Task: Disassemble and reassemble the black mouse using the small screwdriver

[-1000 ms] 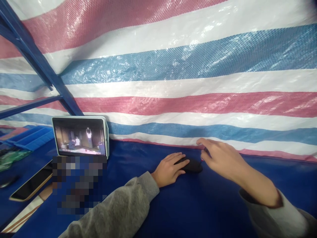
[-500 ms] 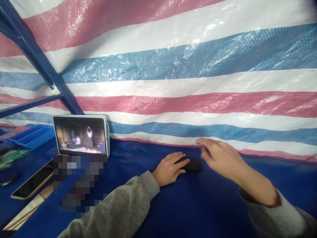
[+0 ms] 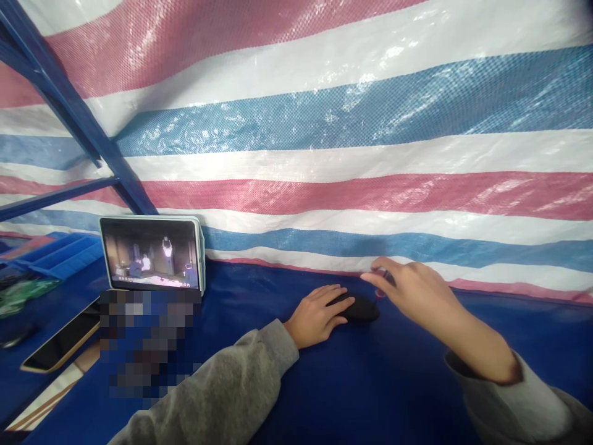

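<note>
- From my remote seat, little has changed since half a second ago: my right hand (image 3: 412, 289) has curled its fingers inward a bit, fingertips now bunched together above the far end of the black mouse (image 3: 359, 307); something small and reddish seems pinched there, but I cannot tell what it is.
- My left hand (image 3: 317, 315) has not shifted: it lies flat, fingers resting on the near left side of the mouse, grip loose and not closed around it.
- The mouse sits between the two hands, on the blue worktop (image 3: 370, 383), just below the right fingertips.
- Whether the right fingertips touch the mouse I cannot tell.
- Well to the left of my left hand stands a tablet (image 3: 151, 253), propped upright with a video playing.
- Further left and nearer to me lies a phone (image 3: 60, 343), screen dark.
- Behind everything hangs a striped tarp (image 3: 324, 154) in red, white and blue; blue metal bars (image 3: 69, 111) cross the left corner.
- Blue trays (image 3: 60, 256) sit left of the tablet.
</note>
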Available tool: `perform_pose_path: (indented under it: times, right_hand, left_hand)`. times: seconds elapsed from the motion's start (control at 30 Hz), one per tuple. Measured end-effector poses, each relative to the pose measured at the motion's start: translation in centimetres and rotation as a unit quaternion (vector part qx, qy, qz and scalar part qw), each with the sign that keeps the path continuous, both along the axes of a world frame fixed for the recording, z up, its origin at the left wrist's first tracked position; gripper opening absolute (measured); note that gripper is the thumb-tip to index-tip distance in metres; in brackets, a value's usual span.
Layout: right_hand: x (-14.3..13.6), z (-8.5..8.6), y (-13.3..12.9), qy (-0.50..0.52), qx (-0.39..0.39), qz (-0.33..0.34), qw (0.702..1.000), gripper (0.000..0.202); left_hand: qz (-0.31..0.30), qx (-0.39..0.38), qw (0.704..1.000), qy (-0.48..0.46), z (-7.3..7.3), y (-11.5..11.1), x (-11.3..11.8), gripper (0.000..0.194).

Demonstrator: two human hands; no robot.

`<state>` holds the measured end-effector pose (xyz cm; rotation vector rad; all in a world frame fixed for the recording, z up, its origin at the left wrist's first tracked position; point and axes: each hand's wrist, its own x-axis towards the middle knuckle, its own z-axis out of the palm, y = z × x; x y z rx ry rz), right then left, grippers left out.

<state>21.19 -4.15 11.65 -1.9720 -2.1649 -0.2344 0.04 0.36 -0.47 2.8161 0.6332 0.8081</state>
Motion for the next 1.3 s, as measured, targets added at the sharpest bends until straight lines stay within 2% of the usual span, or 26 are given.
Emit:
perform_pose_path:
  times: [0.07,0.2,0.4,0.53,0.67,0.73,0.8,0.9,1.0,1.17,1.3]
  right_hand:
    - [-0.1,0.1,0.0,0.003,-0.011,-0.001,1.000,0.047]
    - [-0.3,0.4,-0.2,0.014,-0.007,0.027,1.000,0.033]
    - [-0.4,0.1,0.0,0.006,-0.019,0.007,1.000,0.045]
    - [-0.1,0.2,0.0,0.008,-0.004,0.023,1.000,0.034]
    - [1.0,1.0,-0.4,0.064,0.001,0.021,0.998,0.031]
    - [1.8,1.3,-0.9,0.112,-0.022,0.058,0.992,0.031]
    - [2.2,1.1,-1.4,0.140,-0.062,0.123,0.981,0.029]
    - [2.0,0.0,-1.9,0.151,-0.118,0.196,0.962,0.026]
    - [1.3,-1.6,-2.0,0.153,-0.163,0.238,0.945,0.025]
    - [0.3,-4.5,-2.6,0.121,-0.203,0.221,0.946,0.036]
    - [-0.8,-6.1,-3.7,0.074,-0.255,0.210,0.941,0.034]
  left_hand:
    - [0.000,-0.002,1.000,0.002,0.0,0.0,0.0,0.041]
    - [0.000,-0.003,1.000,0.000,0.1,0.0,0.0,0.041]
    - [0.000,-0.008,1.000,-0.003,0.0,0.0,-0.1,0.041]
    - [0.001,-0.015,1.000,0.002,0.1,0.0,-0.1,0.042]
    - [0.009,-0.029,1.000,0.008,0.3,-0.1,-0.1,0.043]
    - [0.015,-0.041,0.999,0.018,0.4,-0.2,0.0,0.046]
    - [0.024,-0.055,0.998,0.026,0.5,-0.3,0.0,0.055]
    - [0.045,-0.075,0.996,0.027,0.6,-0.4,0.0,0.062]
    - [0.054,-0.093,0.994,0.016,0.5,-0.3,0.0,0.057]
    - [0.057,-0.106,0.992,-0.034,0.4,-0.1,0.0,0.046]
    - [0.053,-0.150,0.985,-0.067,0.8,0.0,0.0,0.040]
